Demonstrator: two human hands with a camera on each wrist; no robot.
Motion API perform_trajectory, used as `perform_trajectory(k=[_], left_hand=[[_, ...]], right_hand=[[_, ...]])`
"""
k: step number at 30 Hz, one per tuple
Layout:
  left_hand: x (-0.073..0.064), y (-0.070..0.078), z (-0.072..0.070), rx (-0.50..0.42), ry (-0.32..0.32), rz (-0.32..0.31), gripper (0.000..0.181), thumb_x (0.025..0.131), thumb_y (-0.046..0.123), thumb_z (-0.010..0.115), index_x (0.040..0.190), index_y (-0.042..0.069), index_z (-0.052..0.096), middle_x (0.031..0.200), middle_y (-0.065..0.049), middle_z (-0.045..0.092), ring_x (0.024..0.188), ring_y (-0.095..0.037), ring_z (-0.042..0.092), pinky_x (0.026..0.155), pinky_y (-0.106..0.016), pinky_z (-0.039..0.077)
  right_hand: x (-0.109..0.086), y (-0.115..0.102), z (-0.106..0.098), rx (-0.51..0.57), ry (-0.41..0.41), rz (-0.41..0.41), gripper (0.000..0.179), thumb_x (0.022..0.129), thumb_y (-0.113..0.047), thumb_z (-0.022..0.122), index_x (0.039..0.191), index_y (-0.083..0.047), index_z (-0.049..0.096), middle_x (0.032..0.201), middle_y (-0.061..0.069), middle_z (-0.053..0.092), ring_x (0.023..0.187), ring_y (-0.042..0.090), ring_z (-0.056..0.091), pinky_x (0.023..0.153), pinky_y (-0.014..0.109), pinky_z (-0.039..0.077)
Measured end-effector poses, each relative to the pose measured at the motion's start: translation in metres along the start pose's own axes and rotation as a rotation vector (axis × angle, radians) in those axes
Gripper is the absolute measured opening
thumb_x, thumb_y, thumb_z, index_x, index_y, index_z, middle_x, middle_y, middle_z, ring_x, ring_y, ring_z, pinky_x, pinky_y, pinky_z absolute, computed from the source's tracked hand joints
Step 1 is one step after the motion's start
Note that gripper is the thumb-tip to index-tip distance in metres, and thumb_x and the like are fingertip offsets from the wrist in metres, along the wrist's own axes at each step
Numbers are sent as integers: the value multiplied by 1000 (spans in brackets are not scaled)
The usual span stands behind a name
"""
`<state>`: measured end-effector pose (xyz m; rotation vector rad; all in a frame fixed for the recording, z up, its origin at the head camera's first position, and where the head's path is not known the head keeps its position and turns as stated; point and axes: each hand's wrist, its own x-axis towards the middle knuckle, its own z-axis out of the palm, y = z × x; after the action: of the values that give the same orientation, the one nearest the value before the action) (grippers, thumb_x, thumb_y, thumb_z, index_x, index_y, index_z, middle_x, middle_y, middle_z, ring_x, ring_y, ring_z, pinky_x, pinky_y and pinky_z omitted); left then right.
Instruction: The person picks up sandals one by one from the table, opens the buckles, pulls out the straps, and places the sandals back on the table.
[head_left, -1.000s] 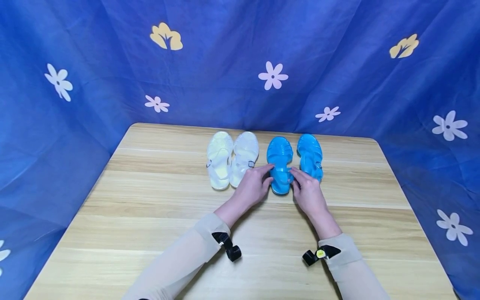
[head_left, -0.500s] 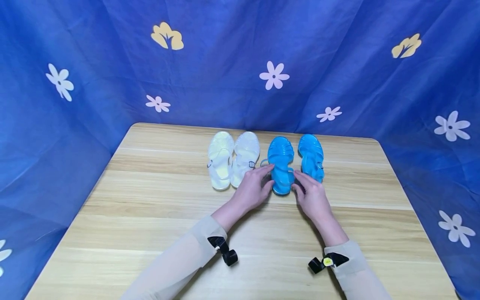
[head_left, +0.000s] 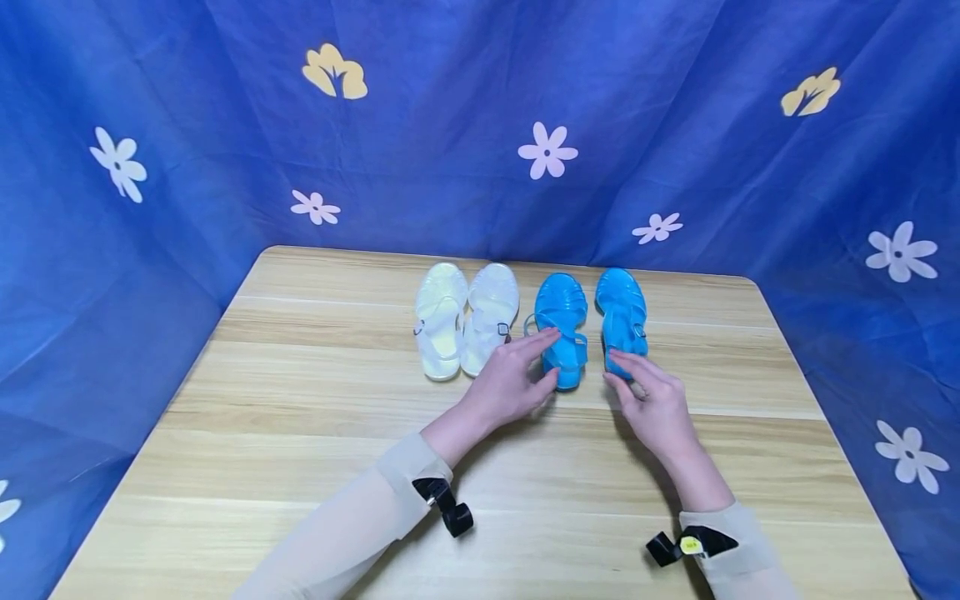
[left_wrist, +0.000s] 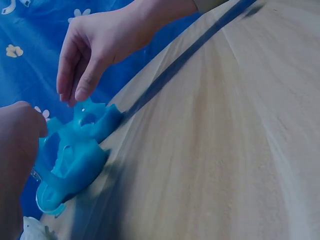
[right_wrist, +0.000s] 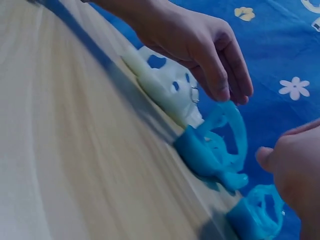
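Two blue jelly sandals lie side by side on the wooden table, toes toward the curtain. Over the left blue sandal (head_left: 561, 304) reaches my left hand (head_left: 510, 375), its fingertips at the ankle strap and its thumb low by the heel. The right wrist view shows these fingers pointing down right at the top of the strap (right_wrist: 235, 130). My right hand (head_left: 656, 404) is at the heel of the right blue sandal (head_left: 621, 308), fingers loosely bent; the left wrist view has it just above that sandal. A loose strap sticks out from the left blue sandal's left side.
A pair of whitish clear sandals, one yellowish (head_left: 438, 321) and one white (head_left: 491, 304), stands left of the blue pair. A blue flowered curtain (head_left: 450, 125) hangs behind the wooden table (head_left: 300, 400). Each sleeve carries a black wrist mount.
My right hand has left the left blue sandal and moved right to the other one's heel. My left hand has shifted slightly right over its sandal, whose strap now sticks out leftward.
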<state>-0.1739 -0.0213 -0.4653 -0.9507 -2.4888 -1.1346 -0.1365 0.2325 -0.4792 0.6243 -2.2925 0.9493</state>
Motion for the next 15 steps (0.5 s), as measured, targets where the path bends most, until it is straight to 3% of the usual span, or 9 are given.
perform_trajectory(k=[7, 12, 15], left_hand=[[15, 6, 3, 38, -35, 62, 49, 96, 23, 80, 140, 3, 68, 142, -13, 66, 132, -26, 62, 114, -40, 45], [30, 9, 10, 123, -78, 65, 46, 97, 31, 80, 136, 9, 71, 135, -5, 71, 126, -19, 66, 121, -52, 35], [37, 11, 15, 174, -120, 60, 46, 98, 34, 79, 137, 12, 72, 136, -2, 71, 127, -17, 65, 121, -50, 34]], right_hand=[[2, 15, -12, 76, 30, -78, 42, 76, 15, 88, 114, 3, 77, 115, 11, 77, 104, 33, 74, 101, 20, 51], [3, 29, -15, 126, 75, -91, 53, 63, 15, 94, 112, 6, 77, 113, 16, 76, 102, 36, 73, 102, 22, 51], [4, 37, -15, 138, 99, -82, 61, 56, 15, 97, 114, 7, 76, 113, 19, 75, 102, 36, 72, 102, 22, 51]])
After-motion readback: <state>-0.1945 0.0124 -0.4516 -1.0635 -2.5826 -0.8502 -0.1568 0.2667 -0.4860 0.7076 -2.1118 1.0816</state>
